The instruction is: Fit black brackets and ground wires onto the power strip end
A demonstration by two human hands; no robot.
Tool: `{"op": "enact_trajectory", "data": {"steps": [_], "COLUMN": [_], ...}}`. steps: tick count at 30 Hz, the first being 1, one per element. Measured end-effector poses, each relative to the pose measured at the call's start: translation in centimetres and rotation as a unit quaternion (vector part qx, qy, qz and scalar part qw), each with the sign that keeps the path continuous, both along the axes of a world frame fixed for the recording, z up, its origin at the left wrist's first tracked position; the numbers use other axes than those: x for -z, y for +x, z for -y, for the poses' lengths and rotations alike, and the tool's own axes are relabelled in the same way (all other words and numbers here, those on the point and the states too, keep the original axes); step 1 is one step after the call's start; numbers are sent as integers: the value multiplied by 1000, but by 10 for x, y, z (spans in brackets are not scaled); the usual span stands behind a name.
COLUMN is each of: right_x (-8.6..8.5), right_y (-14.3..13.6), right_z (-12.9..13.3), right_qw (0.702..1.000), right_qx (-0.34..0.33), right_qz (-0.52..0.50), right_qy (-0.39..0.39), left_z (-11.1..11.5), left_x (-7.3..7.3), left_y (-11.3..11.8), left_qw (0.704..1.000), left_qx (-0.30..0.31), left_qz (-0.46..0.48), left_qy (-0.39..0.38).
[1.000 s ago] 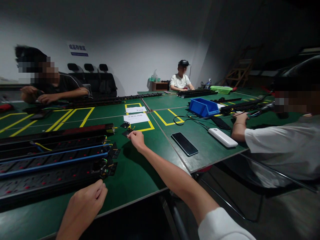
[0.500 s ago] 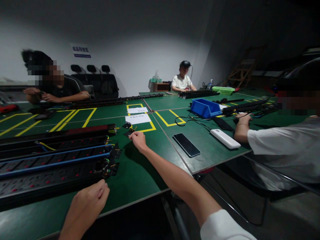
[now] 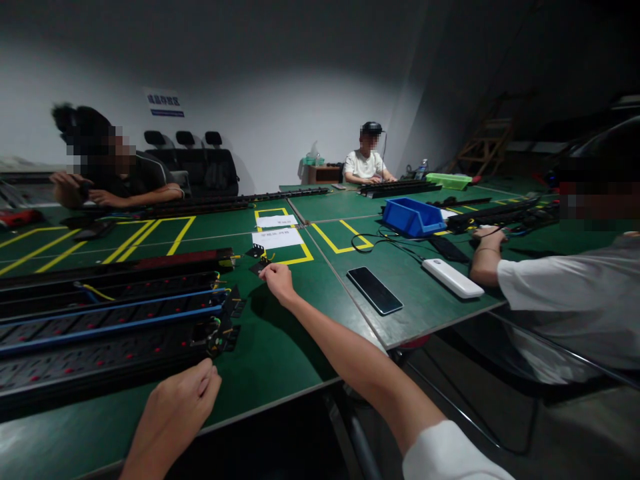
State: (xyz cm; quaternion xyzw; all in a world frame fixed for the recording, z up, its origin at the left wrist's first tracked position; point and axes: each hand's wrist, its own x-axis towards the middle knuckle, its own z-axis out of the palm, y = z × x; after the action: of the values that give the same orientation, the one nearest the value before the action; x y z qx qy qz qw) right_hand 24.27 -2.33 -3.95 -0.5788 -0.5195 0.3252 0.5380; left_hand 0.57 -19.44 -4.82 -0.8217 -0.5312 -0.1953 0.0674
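A green table [image 3: 260, 377] stands in a dim room. A black bracket [image 3: 258, 267] is at the narrow-set fingertips of the right hand [image 3: 279, 283]; whether they grip it, I cannot tell. Paper [image 3: 277, 238] lies just beyond them, a phone [image 3: 375, 290] to their right. The left hand [image 3: 177, 407] has curled fingers, their hold unclear, near black strips [image 3: 120, 357] beyond them.

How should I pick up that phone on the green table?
I'd pinch its two long edges near the middle, coming from above: the phone lies flat, screen up, and it's narrower across than lengthwise.
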Motion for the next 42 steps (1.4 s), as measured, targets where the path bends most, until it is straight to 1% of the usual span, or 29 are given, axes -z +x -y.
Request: {"op": "enact_trajectory", "data": {"steps": [4,8,11,18,27,34,42], "right_x": [2,4,4,4,2,3,4], "right_y": [0,0,-1,0,0,-1,-1], "right_z": [-1,-2,-3,-1,2,-1,-1], "right_qw": [1000,1000,1000,1000,1000,1000,1000], "right_qx": [-2,-6,-10,-16,-20,-2,-7], "right_qz": [1,-9,-15,-17,-9,9,9], "right_qy": [3,1,-2,4,1,8,2], "left_z": [1,3,3,4,4,4,3], "left_x": [-5,-12,-15,-16,-16,-18,-16], "left_y": [2,5,6,8,8,8,8], "left_qw": [1000,1000,1000,999,1000,1000,999], "left_qx": [-1,3,-1,-10,1,-2,-8], "left_qz": [-2,5,9,12,19,15,12], "left_qy": [0,-18,-26,-40,-23,-27,-37]}}
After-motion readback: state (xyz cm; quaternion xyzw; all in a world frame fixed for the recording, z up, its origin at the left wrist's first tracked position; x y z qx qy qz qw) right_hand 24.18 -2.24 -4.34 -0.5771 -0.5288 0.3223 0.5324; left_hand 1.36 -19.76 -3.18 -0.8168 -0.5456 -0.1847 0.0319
